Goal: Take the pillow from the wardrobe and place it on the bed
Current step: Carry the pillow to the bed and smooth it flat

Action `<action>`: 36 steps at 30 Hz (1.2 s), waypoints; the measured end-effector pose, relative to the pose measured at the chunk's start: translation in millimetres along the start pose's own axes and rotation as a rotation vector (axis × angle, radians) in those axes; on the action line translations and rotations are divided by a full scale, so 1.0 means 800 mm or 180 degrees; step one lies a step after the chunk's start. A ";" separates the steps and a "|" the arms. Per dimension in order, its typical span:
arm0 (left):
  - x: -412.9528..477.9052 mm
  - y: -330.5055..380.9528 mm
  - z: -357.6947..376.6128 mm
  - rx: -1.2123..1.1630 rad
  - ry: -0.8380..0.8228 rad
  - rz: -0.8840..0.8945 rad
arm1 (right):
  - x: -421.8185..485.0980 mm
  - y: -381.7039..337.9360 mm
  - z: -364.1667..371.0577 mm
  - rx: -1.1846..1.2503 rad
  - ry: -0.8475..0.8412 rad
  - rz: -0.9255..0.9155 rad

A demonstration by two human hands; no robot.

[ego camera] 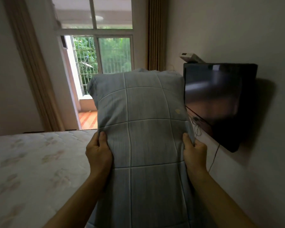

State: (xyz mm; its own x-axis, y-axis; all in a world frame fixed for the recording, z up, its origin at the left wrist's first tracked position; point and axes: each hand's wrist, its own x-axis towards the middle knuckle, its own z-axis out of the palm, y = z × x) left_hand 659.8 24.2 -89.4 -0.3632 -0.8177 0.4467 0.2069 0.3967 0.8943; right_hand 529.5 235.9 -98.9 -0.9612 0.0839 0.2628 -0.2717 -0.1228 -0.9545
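While both arms reach forward from the bottom of the frame, the pillow (pixel 143 129) is held upright in the air between them, its long axis running up and away from the camera. It is a pale blue-grey quilted pillow with lighter stitched lines forming a grid, and a small yellowish mark sits near its right edge. The left hand (pixel 99 153) grips the pillow's left side, thumb pressed on the front face and fingers wrapped behind, out of sight. The right hand (pixel 194 152) clasps the right edge in the same manner, thumb forward, with a fold of fabric pinched at the seam. Both hands sit at about mid-height on the pillow; its lower end drops out of the frame between the forearms.

The bed (pixel 31 170) lies to the left and below, showing a bare white quilted mattress with a faint floral pattern. The pillow is not touching it; the pillow's left edge overlaps the mattress's right side in view only.

On the right wall hangs a dark, switched-off television (pixel 219 102), tilted, with thin cables (pixel 214 158) hanging beneath it. A white remote control (pixel 190 57) rests on its top edge. Straight ahead is a white-framed window (pixel 95 46) with metal bars and green foliage outside, flanked by tan curtains (pixel 155 35). No wardrobe is in view.
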 end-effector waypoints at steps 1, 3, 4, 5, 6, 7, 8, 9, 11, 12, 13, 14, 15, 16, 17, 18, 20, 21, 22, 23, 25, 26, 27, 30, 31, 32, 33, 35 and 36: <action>0.004 -0.003 0.005 0.0006 0.0053 -0.0007 | 0.010 0.006 0.006 0.0022 -0.0074 0.0017; 0.009 -0.011 0.013 0.0017 0.0135 -0.0058 | 0.023 0.017 0.016 0.0038 -0.0207 0.0053; 0.011 -0.018 0.019 0.0024 0.0158 -0.0101 | 0.029 0.026 0.019 0.0026 -0.0287 0.0080; 0.012 -0.028 0.026 0.0048 0.0175 -0.0150 | 0.034 0.037 0.021 -0.0001 -0.0343 0.0125; 0.010 -0.037 0.032 0.0081 0.0187 -0.0196 | 0.038 0.047 0.021 -0.0022 -0.0371 0.0193; 0.010 -0.047 0.041 0.0095 0.0228 -0.0223 | 0.046 0.057 0.021 -0.0035 -0.0398 0.0231; 0.011 -0.054 0.051 0.0105 0.0256 -0.0244 | 0.056 0.063 0.022 -0.0032 -0.0425 0.0259; 0.015 -0.060 0.062 0.0103 0.0292 -0.0264 | 0.069 0.067 0.024 -0.0039 -0.0445 0.0272; 0.033 -0.073 0.084 0.0105 0.0341 -0.0299 | 0.100 0.068 0.040 -0.0049 -0.0501 0.0237; 0.047 -0.080 0.095 0.0082 0.0348 -0.0295 | 0.116 0.069 0.053 -0.0048 -0.0534 0.0181; 0.060 -0.087 0.104 0.0059 0.0345 -0.0290 | 0.130 0.069 0.065 -0.0083 -0.0528 0.0126; 0.076 -0.095 0.115 0.0047 0.0357 -0.0305 | 0.146 0.069 0.077 -0.0096 -0.0509 0.0066; 0.085 -0.099 0.119 0.0058 0.0354 -0.0309 | 0.153 0.068 0.083 -0.0113 -0.0482 0.0033; 0.102 -0.108 0.136 0.0024 0.0364 -0.0326 | 0.174 0.073 0.094 -0.0150 -0.0448 -0.0027; 0.111 -0.114 0.147 -0.0004 0.0379 -0.0337 | 0.188 0.075 0.101 -0.0168 -0.0432 -0.0054; 0.122 -0.121 0.160 -0.0036 0.0402 -0.0337 | 0.205 0.077 0.108 -0.0151 -0.0436 -0.0070; 0.141 -0.134 0.184 -0.0100 0.0447 -0.0361 | 0.237 0.087 0.125 -0.0113 -0.0525 -0.0056; 0.149 -0.138 0.190 -0.0111 0.0461 -0.0359 | 0.249 0.093 0.133 -0.0096 -0.0565 -0.0032; 0.158 -0.144 0.195 -0.0091 0.0485 -0.0351 | 0.261 0.100 0.143 -0.0092 -0.0598 -0.0008; 0.168 -0.149 0.198 -0.0062 0.0514 -0.0351 | 0.272 0.109 0.153 -0.0094 -0.0628 0.0014; 0.192 -0.159 0.208 -0.0003 0.0596 -0.0330 | 0.295 0.124 0.179 -0.0083 -0.0673 0.0076; 0.206 -0.167 0.214 0.0033 0.0624 -0.0322 | 0.308 0.133 0.193 -0.0062 -0.0704 0.0119; 0.219 -0.175 0.220 0.0073 0.0631 -0.0335 | 0.320 0.142 0.207 -0.0041 -0.0743 0.0153; 0.256 -0.202 0.239 0.0163 0.0665 -0.0385 | 0.358 0.168 0.249 0.0032 -0.0893 0.0170; 0.270 -0.214 0.248 0.0199 0.0706 -0.0388 | 0.372 0.180 0.264 0.0062 -0.0954 0.0205; 0.282 -0.223 0.256 0.0249 0.0722 -0.0403 | 0.384 0.190 0.276 0.0087 -0.0984 0.0242; 0.296 -0.237 0.269 0.0330 0.0732 -0.0420 | 0.400 0.207 0.290 0.0127 -0.1001 0.0304; 0.325 -0.262 0.297 0.0424 0.0798 -0.0461 | 0.434 0.232 0.317 0.0187 -0.1058 0.0373; 0.339 -0.270 0.309 0.0425 0.0829 -0.0460 | 0.451 0.241 0.331 0.0210 -0.1076 0.0403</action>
State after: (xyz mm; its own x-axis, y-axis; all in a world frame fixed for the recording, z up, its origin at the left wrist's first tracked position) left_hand 292.2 -180.0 -155.1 -0.1321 -0.9419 0.3089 0.0428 0.3059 0.9511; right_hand 118.0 -19.2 -150.8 -0.9459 -0.2663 0.1853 -0.1413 -0.1758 -0.9742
